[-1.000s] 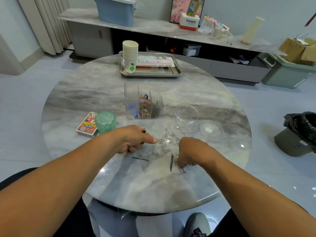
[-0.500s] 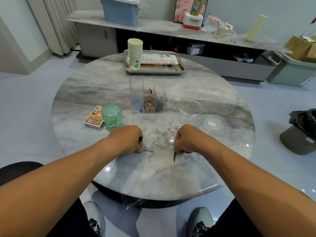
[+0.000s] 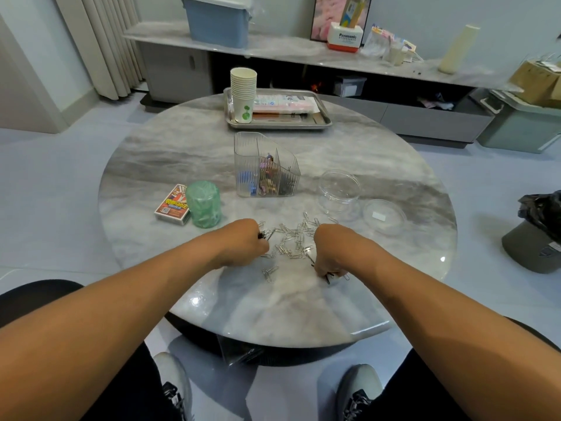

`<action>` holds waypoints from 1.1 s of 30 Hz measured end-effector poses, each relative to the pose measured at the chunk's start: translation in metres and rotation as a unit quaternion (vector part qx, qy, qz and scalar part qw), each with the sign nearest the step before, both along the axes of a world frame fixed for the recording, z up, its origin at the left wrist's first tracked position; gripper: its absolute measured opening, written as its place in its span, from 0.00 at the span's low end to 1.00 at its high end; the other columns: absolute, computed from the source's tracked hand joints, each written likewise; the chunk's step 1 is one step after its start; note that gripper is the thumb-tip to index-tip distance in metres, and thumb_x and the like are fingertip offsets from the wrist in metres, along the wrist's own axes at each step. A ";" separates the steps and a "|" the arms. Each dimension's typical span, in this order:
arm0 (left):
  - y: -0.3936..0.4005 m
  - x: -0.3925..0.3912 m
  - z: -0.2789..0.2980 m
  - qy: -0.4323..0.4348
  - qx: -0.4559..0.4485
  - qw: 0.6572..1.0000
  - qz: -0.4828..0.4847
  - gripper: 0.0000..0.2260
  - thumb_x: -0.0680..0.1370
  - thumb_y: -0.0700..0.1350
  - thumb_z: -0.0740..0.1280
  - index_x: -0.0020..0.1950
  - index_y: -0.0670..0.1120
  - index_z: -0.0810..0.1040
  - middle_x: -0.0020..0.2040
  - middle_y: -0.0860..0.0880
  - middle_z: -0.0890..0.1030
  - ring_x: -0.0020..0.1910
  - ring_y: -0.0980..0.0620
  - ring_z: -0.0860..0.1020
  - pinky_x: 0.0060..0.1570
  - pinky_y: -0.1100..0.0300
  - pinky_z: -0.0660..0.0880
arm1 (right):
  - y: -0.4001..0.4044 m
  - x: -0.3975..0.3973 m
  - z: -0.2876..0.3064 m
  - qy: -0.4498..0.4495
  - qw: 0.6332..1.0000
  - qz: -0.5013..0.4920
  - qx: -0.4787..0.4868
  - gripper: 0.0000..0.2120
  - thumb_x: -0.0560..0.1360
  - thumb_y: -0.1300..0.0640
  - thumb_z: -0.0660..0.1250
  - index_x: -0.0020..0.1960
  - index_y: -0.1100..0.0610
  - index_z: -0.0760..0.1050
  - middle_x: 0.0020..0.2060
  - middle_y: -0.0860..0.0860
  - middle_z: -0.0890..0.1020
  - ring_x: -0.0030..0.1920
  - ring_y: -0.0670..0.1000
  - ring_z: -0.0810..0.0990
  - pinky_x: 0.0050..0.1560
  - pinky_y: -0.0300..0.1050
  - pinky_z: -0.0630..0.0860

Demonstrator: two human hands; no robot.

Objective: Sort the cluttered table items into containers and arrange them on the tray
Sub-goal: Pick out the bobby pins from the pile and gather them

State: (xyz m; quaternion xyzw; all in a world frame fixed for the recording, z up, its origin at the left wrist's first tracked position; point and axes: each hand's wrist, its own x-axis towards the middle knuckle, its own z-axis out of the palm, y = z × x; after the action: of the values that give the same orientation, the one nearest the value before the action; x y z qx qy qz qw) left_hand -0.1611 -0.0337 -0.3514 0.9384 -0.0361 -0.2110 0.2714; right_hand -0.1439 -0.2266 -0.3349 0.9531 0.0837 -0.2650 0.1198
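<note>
On the round marble table [image 3: 182, 165], a card box [image 3: 172, 204] lies at the left, touching a green roll [image 3: 203, 203] that stands upright beside it. The left hand [image 3: 243, 243] rests knuckles-up at the left edge of a scatter of silver paper clips [image 3: 293, 241], its fingers curled around some thin black pins [image 3: 261, 236] whose ends poke out by the thumb. Behind the clips stands a clear divided organizer [image 3: 265, 165] with small items in its compartments, and beyond it a metal tray [image 3: 324, 115] carries a stack of paper cups [image 3: 243, 92] and flat packets [image 3: 285, 104]. The right hand [image 3: 329, 252] is curled at the clips' right edge, seemingly pinching a black hairpin [image 3: 328, 279] against the tabletop, though the fingertips are hidden. Further right sit an open clear jar [image 3: 339, 191] and its lid [image 3: 384, 216].
</note>
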 end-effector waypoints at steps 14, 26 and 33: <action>-0.005 0.004 0.020 0.189 -0.506 0.810 0.229 0.09 0.84 0.34 0.58 0.45 0.45 0.68 0.35 0.47 0.76 0.25 0.58 0.60 0.22 0.67 0.58 | -0.025 0.025 0.034 0.050 0.886 -0.213 0.408 0.08 0.68 0.54 0.74 0.35 0.59 0.81 0.29 0.52 0.78 0.26 0.48 0.68 0.27 0.37 0.64; -0.021 0.003 0.012 0.121 -0.429 0.887 0.121 0.04 0.84 0.36 0.56 0.53 0.44 0.67 0.40 0.42 0.80 0.27 0.54 0.59 0.26 0.62 0.57 | -0.003 0.018 0.026 0.110 0.785 -0.269 0.546 0.06 0.72 0.62 0.75 0.37 0.59 0.82 0.31 0.54 0.81 0.29 0.47 0.77 0.32 0.38 0.77; -0.023 0.002 0.007 0.085 -0.415 0.902 0.078 0.13 0.86 0.53 0.56 0.50 0.45 0.67 0.36 0.45 0.75 0.27 0.55 0.61 0.25 0.64 0.61 | -0.001 0.014 0.018 0.103 0.761 -0.272 0.580 0.05 0.71 0.64 0.79 0.42 0.62 0.83 0.37 0.60 0.86 0.35 0.51 0.83 0.45 0.43 0.84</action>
State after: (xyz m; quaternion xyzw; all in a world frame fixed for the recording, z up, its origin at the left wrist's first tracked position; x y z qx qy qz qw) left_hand -0.1588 -0.0565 -0.3446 0.7190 -0.0244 -0.2337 0.6541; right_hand -0.1303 -0.2278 -0.3172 0.7904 -0.0300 -0.2840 -0.5420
